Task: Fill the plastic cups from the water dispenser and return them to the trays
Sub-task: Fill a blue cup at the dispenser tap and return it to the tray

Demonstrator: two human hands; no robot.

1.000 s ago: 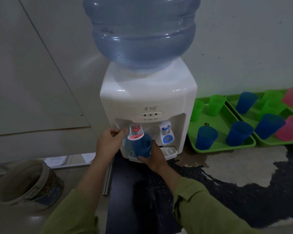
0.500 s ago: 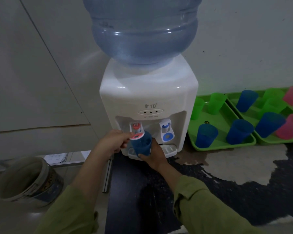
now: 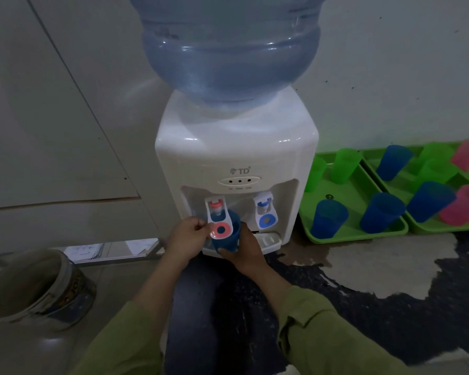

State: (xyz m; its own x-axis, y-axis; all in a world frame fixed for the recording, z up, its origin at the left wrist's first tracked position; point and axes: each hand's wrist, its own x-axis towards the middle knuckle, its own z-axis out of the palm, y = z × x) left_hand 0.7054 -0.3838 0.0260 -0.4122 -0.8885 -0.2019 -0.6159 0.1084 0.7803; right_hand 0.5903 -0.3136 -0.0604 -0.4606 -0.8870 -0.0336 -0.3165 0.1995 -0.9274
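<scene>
Leftmost, a worn bucket [image 3: 38, 288] is seen on the floor. Next, the red tap lever [image 3: 220, 229] of the water dispenser [image 3: 236, 150] is pinched between the curled fingers of the left hand [image 3: 186, 236]. Just under that tap a blue plastic cup [image 3: 232, 239] is held, gripped round its base by the right hand [image 3: 245, 251]. Farther right, two green trays [image 3: 358, 239] are loaded with other cups [image 3: 328, 217], green, blue and pink.

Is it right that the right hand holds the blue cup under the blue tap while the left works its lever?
Not quite: in the head view the blue cup is under the red tap; right hand holds it, left hand works that lever.
</scene>
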